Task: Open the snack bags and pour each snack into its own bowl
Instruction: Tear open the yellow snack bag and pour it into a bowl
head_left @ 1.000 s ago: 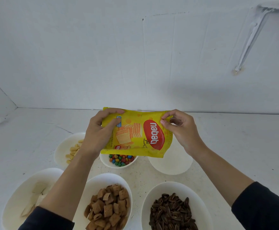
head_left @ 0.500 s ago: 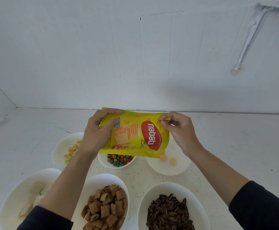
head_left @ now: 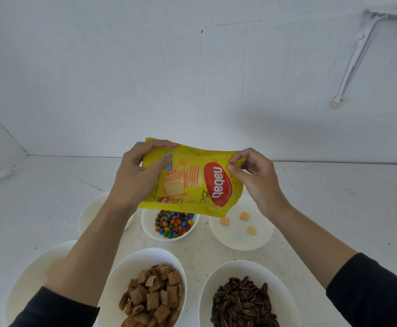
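Note:
A yellow snack bag [head_left: 190, 182] with a red logo is held sideways in the air above the back row of bowls. My left hand [head_left: 137, 175] grips its left end, fingers curled over the top edge. My right hand [head_left: 254, 178] pinches the bag's right end, which tips down over a white bowl [head_left: 261, 241]. Three small orange wafer bites [head_left: 244, 215] lie in that bowl, partly under the bag's lower corner.
Other white bowls stand on the white table: coloured candies [head_left: 172, 224] in the middle back, brown square cereal [head_left: 153, 298] in front, dark sunflower seeds [head_left: 244, 303] front right. Two more bowls [head_left: 91, 213] on the left sit behind my left forearm. A white wall rises behind.
The bag's right end has tipped lower over the back right bowl. That bowl held nothing a second ago; wafer bites have dropped into it, now three.

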Demonstrator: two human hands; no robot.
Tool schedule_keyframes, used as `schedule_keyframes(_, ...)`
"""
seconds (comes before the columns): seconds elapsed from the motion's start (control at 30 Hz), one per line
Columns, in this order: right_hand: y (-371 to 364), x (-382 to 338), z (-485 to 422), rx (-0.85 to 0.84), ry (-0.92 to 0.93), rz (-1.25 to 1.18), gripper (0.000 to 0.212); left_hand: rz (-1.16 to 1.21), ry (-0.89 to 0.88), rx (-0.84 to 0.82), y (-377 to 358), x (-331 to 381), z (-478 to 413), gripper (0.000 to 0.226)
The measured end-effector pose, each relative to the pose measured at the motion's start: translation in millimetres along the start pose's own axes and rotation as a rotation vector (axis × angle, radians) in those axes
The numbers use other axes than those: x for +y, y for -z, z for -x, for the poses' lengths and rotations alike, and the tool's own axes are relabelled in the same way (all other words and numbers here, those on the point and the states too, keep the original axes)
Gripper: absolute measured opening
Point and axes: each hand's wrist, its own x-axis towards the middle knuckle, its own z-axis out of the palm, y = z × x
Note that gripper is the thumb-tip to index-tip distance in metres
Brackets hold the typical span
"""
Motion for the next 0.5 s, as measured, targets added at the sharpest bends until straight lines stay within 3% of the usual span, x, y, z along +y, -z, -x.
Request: schedule_keyframes(0.5,-2,5,3,-0.025,-0.013,0.098,0.013,0.040,0.099,0.031,-6,-12,5,0.025)
